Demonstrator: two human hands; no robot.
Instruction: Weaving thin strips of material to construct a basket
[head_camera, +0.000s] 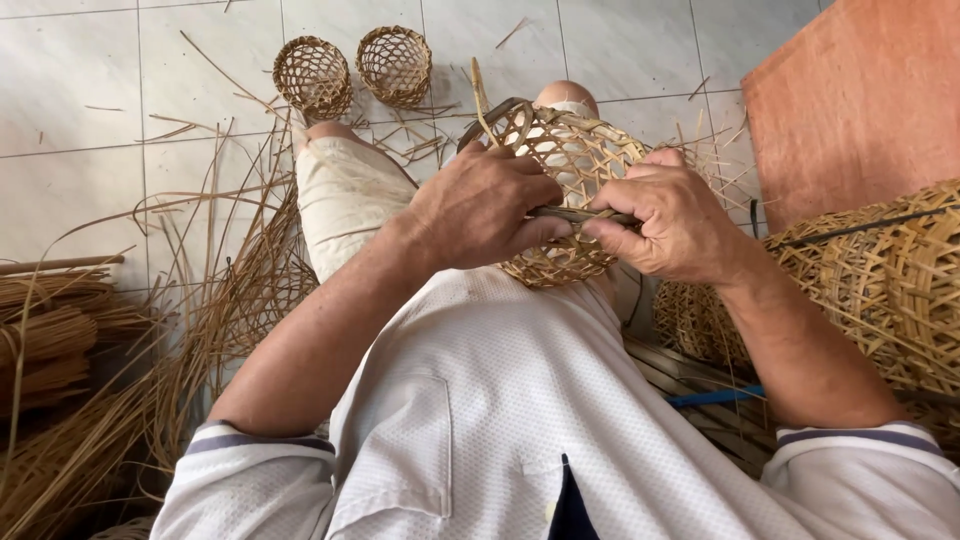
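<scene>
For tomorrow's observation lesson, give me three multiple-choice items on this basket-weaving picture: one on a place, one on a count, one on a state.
1. Where do the small finished baskets stand?
A. on the tiled floor beyond the knees
B. on the wooden board
C. in the person's lap

2. How many small baskets stand there?
A. one
B. two
C. four

3. How is the open-weave basket held?
A. lying untouched on the floor
B. hanging from a hook
C. gripped by both hands

Answers: 1 A, they sit on pale tiles past the knees. 2 B, a pair stands side by side. 3 C, the left hand and right hand both clasp it, pinching a thin strip.
</scene>
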